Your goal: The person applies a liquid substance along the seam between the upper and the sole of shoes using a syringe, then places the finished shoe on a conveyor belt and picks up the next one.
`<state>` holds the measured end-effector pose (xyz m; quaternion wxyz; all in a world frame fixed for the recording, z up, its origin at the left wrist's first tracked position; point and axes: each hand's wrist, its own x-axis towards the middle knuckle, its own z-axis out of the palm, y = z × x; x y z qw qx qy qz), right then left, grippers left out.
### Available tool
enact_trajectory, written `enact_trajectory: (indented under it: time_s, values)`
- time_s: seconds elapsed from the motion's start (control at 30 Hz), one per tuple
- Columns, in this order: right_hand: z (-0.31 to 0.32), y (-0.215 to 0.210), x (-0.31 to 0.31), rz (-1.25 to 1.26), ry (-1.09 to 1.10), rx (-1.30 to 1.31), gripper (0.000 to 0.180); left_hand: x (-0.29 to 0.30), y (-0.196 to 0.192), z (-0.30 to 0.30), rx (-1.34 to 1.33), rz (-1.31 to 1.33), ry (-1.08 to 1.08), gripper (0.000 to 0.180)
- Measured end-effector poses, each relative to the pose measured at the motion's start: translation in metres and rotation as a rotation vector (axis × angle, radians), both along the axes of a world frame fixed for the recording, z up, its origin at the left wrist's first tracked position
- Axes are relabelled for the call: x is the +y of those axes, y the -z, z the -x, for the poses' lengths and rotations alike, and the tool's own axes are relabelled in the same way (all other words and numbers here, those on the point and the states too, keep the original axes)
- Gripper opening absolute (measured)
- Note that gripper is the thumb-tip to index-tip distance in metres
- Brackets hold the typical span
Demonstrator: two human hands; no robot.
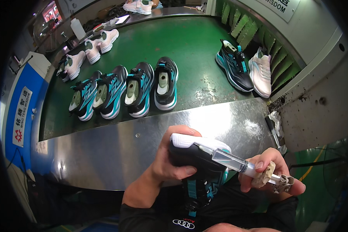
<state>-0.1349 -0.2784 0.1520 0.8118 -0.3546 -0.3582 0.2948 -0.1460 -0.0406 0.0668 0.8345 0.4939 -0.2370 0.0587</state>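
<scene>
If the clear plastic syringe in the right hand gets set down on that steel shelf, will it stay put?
Probably not. The clear plastic syringe has a round barrel, so it would likely roll on the smooth steel shelf. It looks light and stiff. The crusted residue near the right hand suggests a sticky, messy grip end. The left hand steadies the black and teal sneaker.

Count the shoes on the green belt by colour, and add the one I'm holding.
Black and teal shoes on the belt: 5
Pale pink shoes on the belt: 4
Dark shoe half hidden at the belt's far left: 1
Black and teal shoe held in the left hand: 1
Total: 11
</scene>
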Motion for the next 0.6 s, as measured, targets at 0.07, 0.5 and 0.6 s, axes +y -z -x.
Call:
enact_trajectory:
  time_s: [0.07,0.5,0.6]
  values:
    - [0.0,0.002,0.006,-0.048,0.004,-0.002,0.096,0.002,0.001,0.002,0.018,-0.016,-0.008,0.071]
    - [-0.004,0.02,-0.01,-0.044,-0.005,-0.065,0.092,0.002,-0.012,0.003,0.264,0.063,-0.108,0.074]
    - [-0.004,0.03,-0.017,-0.029,-0.005,-0.04,0.092,0.004,-0.009,-0.002,0.282,0.145,-0.075,0.072]
